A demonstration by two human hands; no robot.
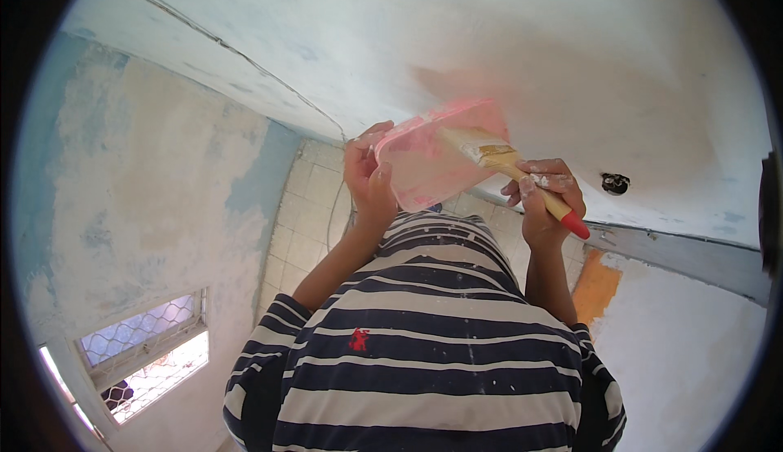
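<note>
The right hand [550, 199] pinches a paintbrush [509, 159] between thumb and fingers, partway along its pale handle, and I can see white smears over those fingers. The handle's red end sticks out toward the person's right, while the bristles point left over the pink plastic container [408, 197]; whether they touch its inside, I can't tell from here. The left hand [369, 179] is curled around the container's left end, thumb on the near side, holding it tilted in front of the chest. Below that comes the striped shirt [432, 330], flecked with white spots. Just past the container rises a patchy whitish wall [587, 68], with a dark round hole [615, 183] to the right of the brush and a thin cable [245, 59] running along it at upper left. Farther left, pale floor tiles [306, 183] meet a blue-and-beige wall [155, 175] with a meshed window [147, 354].
</note>
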